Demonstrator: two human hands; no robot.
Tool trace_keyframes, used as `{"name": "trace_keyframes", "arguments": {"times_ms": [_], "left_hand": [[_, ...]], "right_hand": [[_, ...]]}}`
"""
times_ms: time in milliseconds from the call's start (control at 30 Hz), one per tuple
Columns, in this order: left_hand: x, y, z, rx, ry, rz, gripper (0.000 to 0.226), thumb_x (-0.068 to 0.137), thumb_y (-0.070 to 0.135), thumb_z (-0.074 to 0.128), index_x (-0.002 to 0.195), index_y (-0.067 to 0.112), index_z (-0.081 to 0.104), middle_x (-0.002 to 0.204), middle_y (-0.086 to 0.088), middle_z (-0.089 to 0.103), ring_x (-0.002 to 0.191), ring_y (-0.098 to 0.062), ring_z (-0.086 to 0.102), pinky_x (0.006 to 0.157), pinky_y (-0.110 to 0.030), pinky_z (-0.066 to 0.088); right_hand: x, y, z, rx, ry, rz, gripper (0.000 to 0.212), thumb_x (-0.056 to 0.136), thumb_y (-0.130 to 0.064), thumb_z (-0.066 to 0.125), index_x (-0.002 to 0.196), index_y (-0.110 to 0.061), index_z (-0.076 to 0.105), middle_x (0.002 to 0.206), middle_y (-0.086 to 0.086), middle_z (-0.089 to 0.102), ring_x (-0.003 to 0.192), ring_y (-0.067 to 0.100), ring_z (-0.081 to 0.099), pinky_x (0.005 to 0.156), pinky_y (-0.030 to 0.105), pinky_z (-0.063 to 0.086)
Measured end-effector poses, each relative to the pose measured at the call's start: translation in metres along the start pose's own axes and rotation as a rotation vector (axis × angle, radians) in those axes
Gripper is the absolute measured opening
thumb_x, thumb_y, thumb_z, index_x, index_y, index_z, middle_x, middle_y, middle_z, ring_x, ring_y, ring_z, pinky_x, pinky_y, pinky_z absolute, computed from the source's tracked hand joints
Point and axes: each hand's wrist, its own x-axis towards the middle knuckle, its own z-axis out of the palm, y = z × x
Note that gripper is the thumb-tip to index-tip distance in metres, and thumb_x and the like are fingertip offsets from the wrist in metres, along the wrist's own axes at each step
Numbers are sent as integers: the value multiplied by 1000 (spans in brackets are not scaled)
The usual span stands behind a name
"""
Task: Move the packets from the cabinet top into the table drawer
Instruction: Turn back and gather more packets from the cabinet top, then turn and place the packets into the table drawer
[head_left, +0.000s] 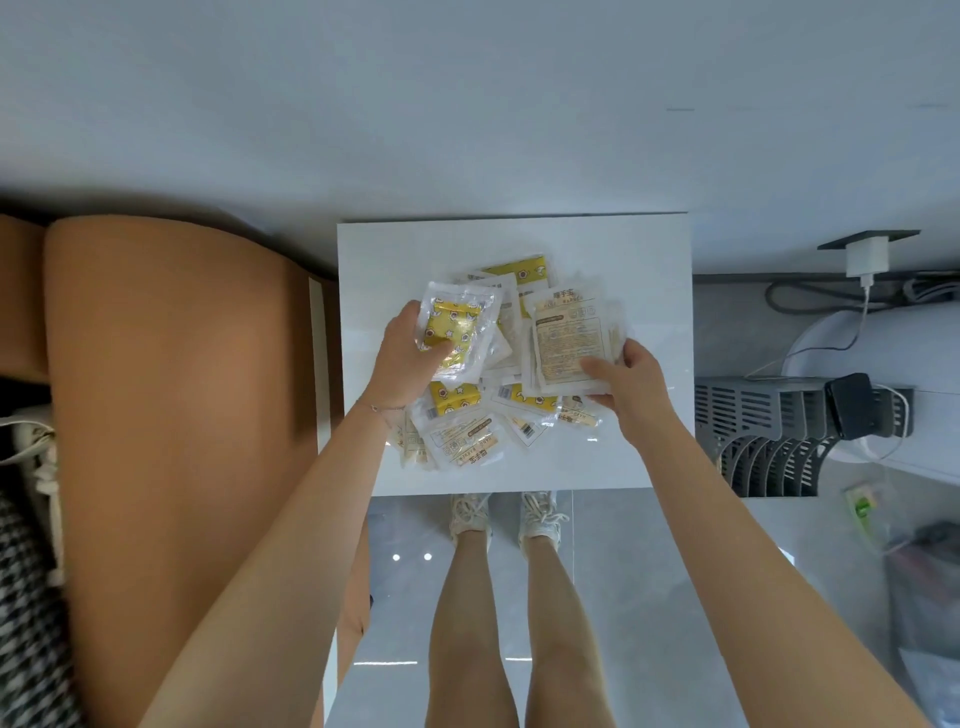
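1. The cabinet top is seen as a flat, glossy white square with sharp corners, and faint highlights are carried on its surface.
2. A loose heap of packets lies near its middle. They are thin, flat sachets of crinkled clear plastic, some printed yellow with small cartoon figures, others pale beige with dense text and barcodes.
3. One yellow packet is gripped by the left hand. The thumb is laid across its face, and it is held tilted above the heap.
4. A small stack of beige packets is pinched at its lower corner by the right hand, thumb on top. The number in the stack cannot be told.
5. A thin bracelet is worn on the left wrist.
6. A smooth, rounded orange-brown cushion is cut off by the left edge.
7. At the right, a grey slatted rack is partly covered by a dark object that cannot be identified. A white charger with a trailing cable is plugged in above it.
8. The print is too small to be read, and much of the heap is hidden under the hands and the held packets.
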Motion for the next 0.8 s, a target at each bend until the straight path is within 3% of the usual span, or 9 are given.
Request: {"name": "trace_keyframes", "arguments": {"times_ms": [100,200,267,367,533,633,800], "left_hand": [[-19,2,-3,-151,24,-35,25,83,14,64,97,-1,50,91,-13,54,85,-18,50,78,-34,43],[-50,11,-7,-353,92,-95,15,83,5,68,93,10,57,91,2,66,85,-8,63,77,-23,51],[-75,17,-12,-407,141,-111,22,80,3,71,87,18,56,90,6,65,78,-4,62,68,-16,50],[-115,21,-21,-465,178,-152,31,77,2,74,94,15,52,91,6,62,78,-7,62,58,-16,50],[-198,20,-37,-638,226,-239,37,78,2,73,105,14,50,98,0,67,84,-13,68,63,-26,58],[-243,13,-40,-775,289,-247,44,80,0,71,117,7,48,105,-6,68,90,-19,69,73,-31,59],[-307,-4,-51,-974,453,-289,40,81,4,71,114,9,51,107,-6,69,94,-20,69,76,-36,59]], "right_hand": [[-19,-5,-2,32,-23,-21,28,87,5,58,107,-15,56,107,2,66,101,26,65,83,40,57],[-47,-13,-8,32,-54,-58,31,87,4,59,112,-14,55,105,0,66,98,24,66,78,34,59],[-68,-19,-13,3,-93,-76,31,87,3,60,112,-14,54,105,0,66,97,22,66,76,32,60],[-96,-26,-16,-42,-97,-94,32,86,2,62,112,-13,52,106,1,65,95,21,66,79,35,59],[-155,-30,-3,-135,-148,-143,33,85,1,65,112,-13,52,99,-3,66,88,14,66,71,28,58],[-186,-29,9,-173,-197,-180,37,84,0,67,116,-9,52,104,3,67,90,17,67,73,32,59],[-234,-26,34,-228,-345,-215,42,82,1,68,120,-8,53,111,7,67,96,22,68,77,37,59]]}}
